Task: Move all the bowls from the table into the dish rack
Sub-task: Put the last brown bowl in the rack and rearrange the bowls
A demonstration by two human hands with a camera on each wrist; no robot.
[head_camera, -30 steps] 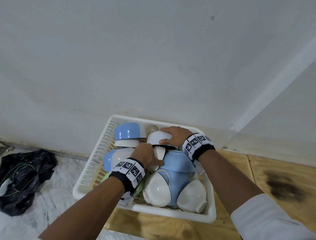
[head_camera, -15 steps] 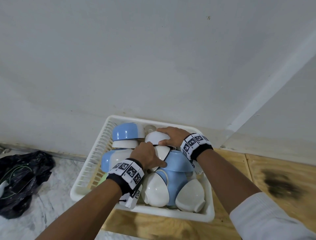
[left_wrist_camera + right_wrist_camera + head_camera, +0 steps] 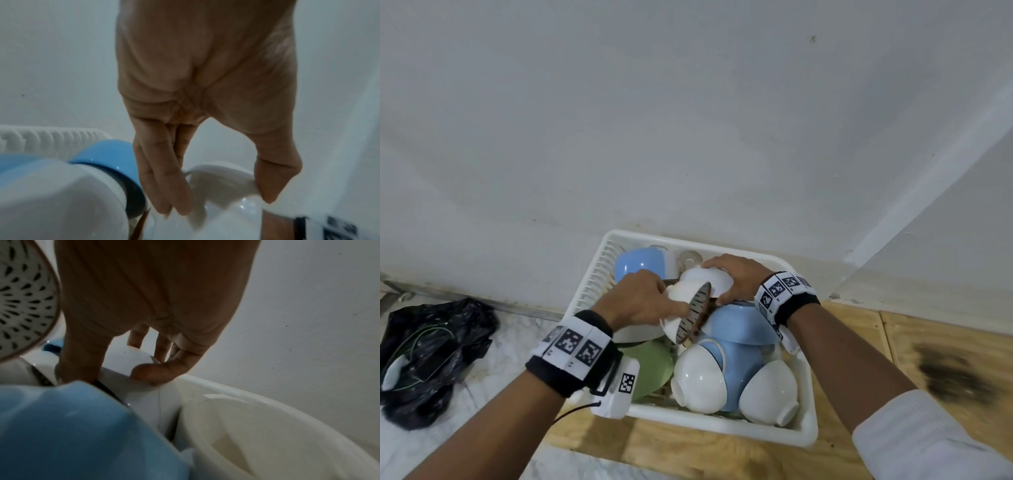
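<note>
A white dish rack point(image 3: 774, 433) holds several bowls, blue, white and green. My left hand point(image 3: 671, 305) grips a white bowl with a speckled inside point(image 3: 697, 313), tilted up on its edge in the middle of the rack. In the left wrist view the left hand point(image 3: 222, 201) pinches this bowl's white base point(image 3: 222, 180) between fingers and thumb. Just behind it, my right hand point(image 3: 722, 282) grips an overturned white bowl point(image 3: 705, 275). In the right wrist view its thumb and fingers point(image 3: 162, 371) curl around that bowl point(image 3: 125, 363). A big blue bowl point(image 3: 743, 325) lies beneath.
The rack sits on a wooden board point(image 3: 722, 455) against a white wall. A black plastic bag point(image 3: 431, 356) lies on the marble surface at left. A dark stain point(image 3: 955, 377) marks the wood at right. A green bowl point(image 3: 650, 370) and two white bowls point(image 3: 770, 390) fill the rack's front.
My left hand has raised and tipped the white bowl so its speckled inside now faces right. The green bowl beneath has come into view. My right hand stays on the overturned white bowl.
</note>
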